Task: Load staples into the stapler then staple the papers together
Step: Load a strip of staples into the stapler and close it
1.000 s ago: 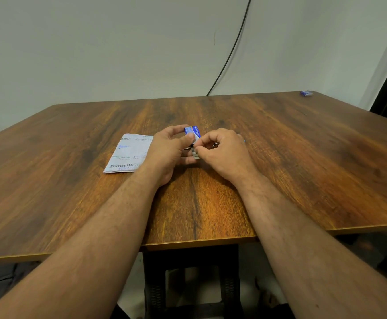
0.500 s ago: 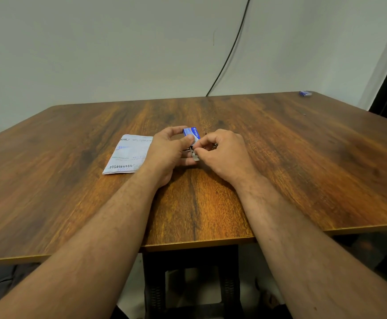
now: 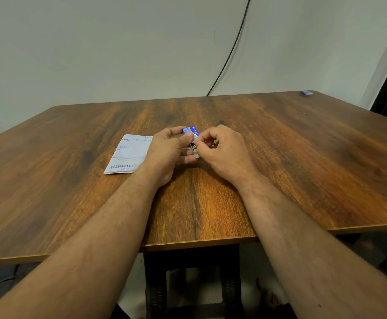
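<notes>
Head view: a person's two bare hands are meeting over the middle of a wooden table point(image 3: 280, 157), working a small blue stapler point(image 3: 190, 132) between them. The left hand point(image 3: 167, 150) is curling around the stapler, thumb pressing on its blue top and fingers wrapping underneath, so the tool is sitting clear of the wood. The right hand point(image 3: 224, 150) is closing narrowly beside it, fingertips pinching at the stapler's metal end point(image 3: 196, 151); whether a strip of staples is between those fingertips cannot be told.

The papers point(image 3: 128, 155) are lying flat just left of the stapler, partly tucked behind the left hand, their near corner pointing toward the table's front edge. Wavy pen scribbles in blue and black are running across the sheet in rows, none forming readable words. White lettering is showing on the stapler's blue top, too small to read.

Bare wood is stretching wide on every side of the stapler: back to the far edge against the pale wall, right toward the far corner, and forward to the front edge, where both forearms are crossing. A small blue box point(image 3: 306, 93) is resting well beyond the stapler at the far right corner. A black cable point(image 3: 231, 49) is hanging down the wall behind the stapler.
</notes>
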`<act>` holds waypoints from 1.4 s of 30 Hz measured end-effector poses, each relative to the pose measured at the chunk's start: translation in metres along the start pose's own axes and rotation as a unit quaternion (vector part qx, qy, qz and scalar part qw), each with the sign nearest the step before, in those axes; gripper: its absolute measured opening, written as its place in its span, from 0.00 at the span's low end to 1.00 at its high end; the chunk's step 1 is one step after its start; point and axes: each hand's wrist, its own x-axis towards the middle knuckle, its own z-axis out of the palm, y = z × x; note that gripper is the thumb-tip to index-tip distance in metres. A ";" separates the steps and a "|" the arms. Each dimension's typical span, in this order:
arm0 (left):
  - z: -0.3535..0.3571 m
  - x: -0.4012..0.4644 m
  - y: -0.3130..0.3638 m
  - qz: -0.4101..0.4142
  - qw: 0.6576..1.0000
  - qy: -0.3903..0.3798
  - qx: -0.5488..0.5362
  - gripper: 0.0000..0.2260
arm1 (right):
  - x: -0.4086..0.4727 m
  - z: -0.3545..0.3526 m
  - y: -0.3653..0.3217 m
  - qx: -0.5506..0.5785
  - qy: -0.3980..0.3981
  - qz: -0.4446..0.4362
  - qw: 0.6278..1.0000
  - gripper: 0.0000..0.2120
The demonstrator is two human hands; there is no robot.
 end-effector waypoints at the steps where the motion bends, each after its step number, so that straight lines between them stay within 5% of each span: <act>1: 0.000 0.000 0.000 -0.002 1.000 0.003 -0.003 0.10 | 0.000 -0.001 -0.001 0.014 0.000 0.010 1.000 0.03; 8: 0.002 0.002 0.000 -0.007 1.000 0.024 -0.017 0.11 | 0.005 -0.005 -0.006 0.186 0.046 0.133 0.972 0.06; 14: 0.000 0.002 0.000 0.003 0.998 0.041 -0.052 0.14 | 0.007 -0.012 -0.016 0.482 0.059 0.246 0.839 0.07; 17: 0.000 0.001 0.001 0.005 0.998 0.036 -0.047 0.13 | 0.008 -0.014 -0.016 0.517 0.041 0.270 0.811 0.08; 31: -0.001 0.001 0.000 0.015 0.995 0.057 -0.082 0.15 | 0.007 -0.012 -0.012 0.472 0.024 0.223 0.853 0.05; 36: 0.000 0.003 0.000 0.024 0.990 0.088 -0.111 0.16 | 0.006 -0.011 -0.008 0.316 0.066 0.169 0.931 0.05; 42: 0.000 0.001 0.002 0.017 0.984 0.092 -0.149 0.18 | 0.000 -0.002 -0.008 0.157 0.054 0.072 0.984 0.10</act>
